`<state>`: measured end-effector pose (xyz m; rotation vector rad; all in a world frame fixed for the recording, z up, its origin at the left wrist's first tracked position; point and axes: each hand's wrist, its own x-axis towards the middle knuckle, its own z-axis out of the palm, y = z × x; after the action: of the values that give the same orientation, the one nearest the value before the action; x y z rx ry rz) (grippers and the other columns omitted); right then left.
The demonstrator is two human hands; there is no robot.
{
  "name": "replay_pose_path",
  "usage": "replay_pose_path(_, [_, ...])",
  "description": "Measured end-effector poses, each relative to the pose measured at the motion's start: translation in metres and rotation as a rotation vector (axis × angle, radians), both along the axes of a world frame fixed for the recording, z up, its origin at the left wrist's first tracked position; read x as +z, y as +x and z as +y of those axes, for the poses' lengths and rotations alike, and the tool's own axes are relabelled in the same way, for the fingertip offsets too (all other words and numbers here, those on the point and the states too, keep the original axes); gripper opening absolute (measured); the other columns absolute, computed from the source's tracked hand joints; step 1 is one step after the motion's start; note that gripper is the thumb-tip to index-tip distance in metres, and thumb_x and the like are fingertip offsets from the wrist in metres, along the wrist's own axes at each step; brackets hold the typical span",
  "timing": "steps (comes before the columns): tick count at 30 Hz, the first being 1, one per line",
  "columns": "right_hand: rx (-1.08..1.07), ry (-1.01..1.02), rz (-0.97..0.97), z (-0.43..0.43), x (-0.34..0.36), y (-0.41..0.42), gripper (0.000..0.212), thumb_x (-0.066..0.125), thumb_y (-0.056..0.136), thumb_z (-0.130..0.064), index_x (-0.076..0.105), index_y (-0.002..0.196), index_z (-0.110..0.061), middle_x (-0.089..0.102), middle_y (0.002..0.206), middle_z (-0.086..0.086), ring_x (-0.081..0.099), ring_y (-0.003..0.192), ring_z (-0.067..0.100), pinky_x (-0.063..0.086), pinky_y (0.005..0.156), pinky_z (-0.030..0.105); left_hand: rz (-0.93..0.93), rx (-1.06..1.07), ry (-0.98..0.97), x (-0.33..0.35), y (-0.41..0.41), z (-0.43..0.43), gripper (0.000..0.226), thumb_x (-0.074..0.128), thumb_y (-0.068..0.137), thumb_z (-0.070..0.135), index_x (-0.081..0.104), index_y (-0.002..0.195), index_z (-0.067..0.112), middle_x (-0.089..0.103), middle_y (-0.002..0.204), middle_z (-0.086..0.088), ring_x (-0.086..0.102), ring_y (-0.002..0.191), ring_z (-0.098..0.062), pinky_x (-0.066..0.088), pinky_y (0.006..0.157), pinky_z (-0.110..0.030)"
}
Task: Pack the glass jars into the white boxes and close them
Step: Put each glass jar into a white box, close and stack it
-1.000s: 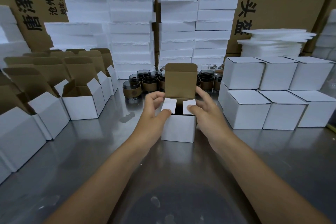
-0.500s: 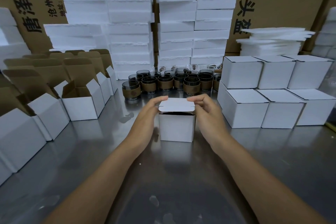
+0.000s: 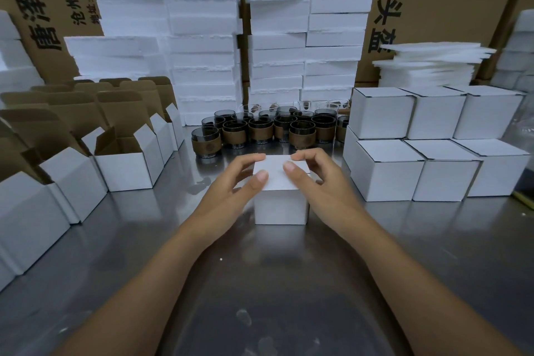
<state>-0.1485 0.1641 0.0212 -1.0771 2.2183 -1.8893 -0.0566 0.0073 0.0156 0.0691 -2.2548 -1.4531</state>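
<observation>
A white box (image 3: 280, 205) is set at the middle of the steel table (image 3: 289, 283), its lid lying flat on top. The lid is held from both sides. The left hand (image 3: 228, 196) is curled over the left edge, thumb laid on the top and index finger at the far edge. The right hand (image 3: 323, 185) is curled over the right edge in the same way. Whether a jar lies inside cannot be told. Jars (image 3: 260, 131) with brown bands are grouped just behind the box. Open boxes (image 3: 127, 165) are lined up on the left, and closed boxes (image 3: 387, 176) are stacked on the right. Foam slabs (image 3: 202, 37) are piled at the back.
</observation>
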Motion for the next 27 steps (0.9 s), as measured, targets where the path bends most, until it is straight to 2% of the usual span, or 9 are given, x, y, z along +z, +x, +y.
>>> replay_pose_path(2, [-0.015,-0.027,0.016,-0.0022,-0.0009,0.0003,0.040,0.055,0.073,-0.063,0.058,0.099,-0.032,0.061,0.104,-0.019,0.053,0.104,-0.008,0.038,0.078,0.010,0.013,0.007,0.020,0.0021,0.0001,0.0028,0.045,0.048,0.072,0.078,0.051,0.111,0.056,0.052,0.118,0.035,0.049,0.110,0.015,0.043,0.080,-0.006])
replay_pose_path(4, [-0.020,-0.064,0.023,-0.0045,-0.0005,0.0012,0.042,0.051,0.072,-0.065,0.058,0.095,-0.030,0.062,0.095,-0.020,0.055,0.094,-0.008,0.039,0.074,0.008,0.034,0.023,0.020,0.0031,-0.0005,0.0050,0.042,0.045,0.074,0.072,0.051,0.111,0.053,0.053,0.116,0.034,0.050,0.104,0.017,0.041,0.077,-0.002])
replay_pose_path(8, [-0.039,-0.126,0.018,-0.0080,0.0007,0.0006,0.048,0.049,0.066,-0.070,0.058,0.088,-0.029,0.063,0.085,-0.020,0.056,0.083,-0.007,0.041,0.069,0.009,0.084,0.063,0.025,0.0028,-0.0035,0.0082,0.045,0.041,0.072,0.070,0.053,0.108,0.046,0.060,0.104,0.032,0.054,0.097,0.015,0.042,0.075,-0.004])
replay_pose_path(13, [-0.039,-0.148,0.027,-0.0082,0.0020,0.0015,0.046,0.049,0.067,-0.068,0.056,0.086,-0.027,0.062,0.081,-0.014,0.057,0.072,-0.009,0.042,0.059,0.008,0.103,0.117,0.017,0.0033,-0.0065,0.0099,0.043,0.041,0.070,0.071,0.055,0.100,0.043,0.060,0.102,0.024,0.056,0.089,0.015,0.042,0.069,-0.003])
replay_pose_path(17, [-0.071,-0.113,0.088,-0.0085,0.0009,0.0025,0.041,0.043,0.070,-0.069,0.053,0.085,-0.032,0.059,0.080,-0.018,0.053,0.075,-0.011,0.039,0.062,0.008,0.117,0.127,0.014,0.0030,-0.0074,0.0102,0.041,0.043,0.070,0.070,0.055,0.098,0.043,0.061,0.100,0.024,0.057,0.087,0.014,0.044,0.064,-0.004])
replay_pose_path(22, [-0.076,-0.052,0.094,-0.0068,-0.0021,0.0038,0.048,0.039,0.070,-0.073,0.051,0.093,-0.033,0.059,0.086,-0.013,0.056,0.080,0.001,0.047,0.066,0.023,0.119,0.098,0.028,0.0016,-0.0073,0.0089,0.041,0.046,0.071,0.068,0.055,0.101,0.042,0.061,0.103,0.021,0.060,0.088,0.012,0.046,0.065,-0.007])
replay_pose_path(25, [-0.076,-0.023,0.106,-0.0057,-0.0039,0.0055,0.055,0.037,0.070,-0.073,0.051,0.101,-0.029,0.059,0.093,-0.014,0.058,0.086,0.004,0.048,0.066,0.022,0.109,0.081,0.025,0.0017,-0.0058,0.0077,0.043,0.046,0.069,0.070,0.054,0.103,0.044,0.060,0.106,0.023,0.058,0.091,0.013,0.046,0.066,-0.006])
replay_pose_path(27, [-0.076,-0.025,0.100,-0.0054,-0.0046,0.0067,0.052,0.038,0.071,-0.072,0.050,0.101,-0.031,0.059,0.094,-0.016,0.058,0.086,0.002,0.046,0.064,0.017,0.104,0.069,0.032,0.0013,-0.0039,0.0071,0.043,0.046,0.069,0.070,0.054,0.104,0.045,0.059,0.107,0.024,0.057,0.093,0.014,0.046,0.067,-0.005])
